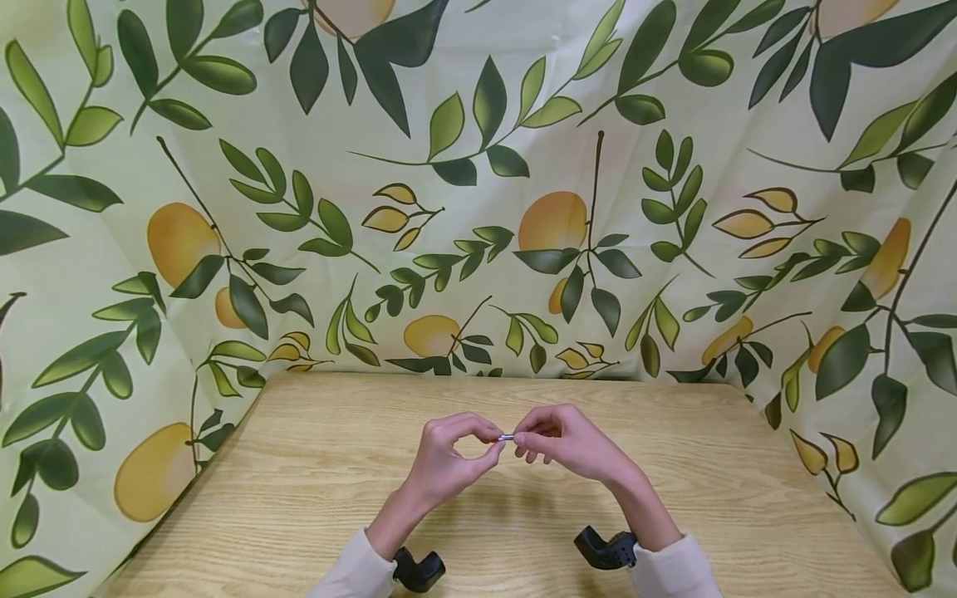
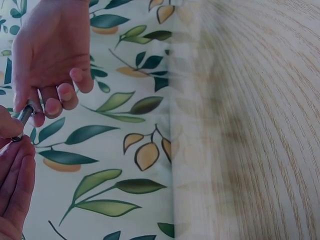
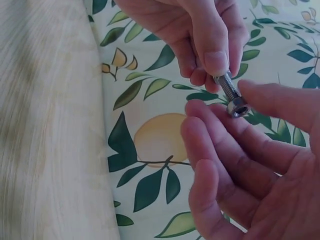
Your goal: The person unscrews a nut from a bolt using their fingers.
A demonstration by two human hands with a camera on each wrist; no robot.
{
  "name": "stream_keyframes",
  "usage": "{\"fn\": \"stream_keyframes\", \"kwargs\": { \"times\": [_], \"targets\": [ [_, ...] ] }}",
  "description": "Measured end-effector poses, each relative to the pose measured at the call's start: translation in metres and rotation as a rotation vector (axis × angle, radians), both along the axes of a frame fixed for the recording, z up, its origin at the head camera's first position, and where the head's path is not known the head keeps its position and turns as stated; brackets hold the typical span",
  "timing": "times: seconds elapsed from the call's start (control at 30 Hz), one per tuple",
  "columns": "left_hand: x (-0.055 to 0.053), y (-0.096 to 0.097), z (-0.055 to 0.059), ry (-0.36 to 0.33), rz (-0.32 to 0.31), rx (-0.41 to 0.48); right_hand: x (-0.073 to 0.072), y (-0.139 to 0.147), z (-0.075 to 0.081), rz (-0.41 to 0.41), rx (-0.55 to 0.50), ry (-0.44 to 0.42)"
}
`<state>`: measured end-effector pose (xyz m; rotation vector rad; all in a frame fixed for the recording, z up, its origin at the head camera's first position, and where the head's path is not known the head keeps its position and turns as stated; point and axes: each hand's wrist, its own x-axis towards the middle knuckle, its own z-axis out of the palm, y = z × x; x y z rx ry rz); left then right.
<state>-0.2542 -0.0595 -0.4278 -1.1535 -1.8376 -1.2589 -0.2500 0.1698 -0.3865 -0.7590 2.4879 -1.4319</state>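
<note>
A small silver bolt (image 3: 229, 87) with a threaded shank is held between the two hands, above the table. My left hand (image 1: 449, 457) pinches one end of it between thumb and index finger. At the other end sits a nut (image 3: 238, 107), hollow in the middle. My right hand (image 1: 571, 440) has thumb and index fingertips at this nut, its other fingers loosely bent below. In the left wrist view the bolt's shank spans the short gap between the two hands.
A light wood-grain table (image 1: 336, 465) lies beneath the hands. Behind it and at both sides hangs a cloth (image 1: 478, 274) printed with leaves and oranges. Black wrist cameras (image 1: 607, 548) stick out below both forearms, near the pale sleeves (image 1: 676, 571).
</note>
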Motion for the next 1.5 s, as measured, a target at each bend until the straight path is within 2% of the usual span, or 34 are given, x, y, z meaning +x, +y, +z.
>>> {"fn": "stream_keyframes", "kwargs": {
  "times": [0.43,0.7,1.07,1.23,1.5],
  "targets": [
    [0.0000,0.0012,-0.0006,-0.001,-0.001,0.012,0.0012,-0.0005,0.0011,-0.023,-0.046,0.049],
    [0.0000,0.0000,0.0002,0.003,-0.004,0.008,-0.0001,-0.0005,0.0005,-0.001,0.002,-0.024],
    [0.0008,0.0009,0.0006,0.002,0.005,0.019,0.0019,-0.0008,0.0013,-0.020,-0.051,0.045],
    [0.0008,0.0002,0.0011,0.001,0.003,0.013,0.0016,-0.0008,0.0020,-0.027,-0.045,0.037],
    [-0.0001,0.0001,0.0010,0.013,0.007,0.017,-0.0020,0.0000,-0.0005,0.045,-0.006,-0.008]
  ]
}}
